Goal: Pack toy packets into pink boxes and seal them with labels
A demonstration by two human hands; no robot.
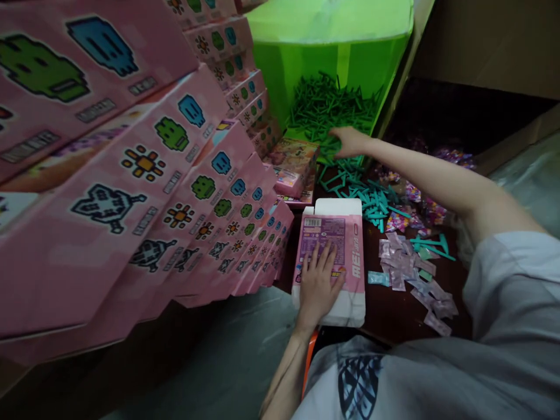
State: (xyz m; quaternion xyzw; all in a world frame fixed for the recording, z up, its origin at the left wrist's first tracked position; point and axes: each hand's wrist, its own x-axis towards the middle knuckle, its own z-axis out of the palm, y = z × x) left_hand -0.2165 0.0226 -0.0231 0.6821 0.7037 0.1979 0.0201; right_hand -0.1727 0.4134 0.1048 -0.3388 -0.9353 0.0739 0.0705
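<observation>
My left hand (318, 283) lies flat, fingers spread, on a pink and white carton (350, 239) that rests on the dark table (389, 309) in front of me. My right hand (350, 142) reaches far forward and its fingers curl down into a heap of green plastic sticks (326, 102). What the fingers hold, if anything, is hidden. More teal sticks (371, 198) trail from the heap toward the carton. Several small pale sachets (411, 274) lie to the right of the carton.
Stacks of pink printed boxes (175, 192) lean in a tall wall on the left. A bright green bin (332, 46) stands behind the sticks. Another printed box (293, 163) lies beside the heap. Purple packets (411, 192) sit under my right forearm. Clear plastic sheeting (534, 175) is at right.
</observation>
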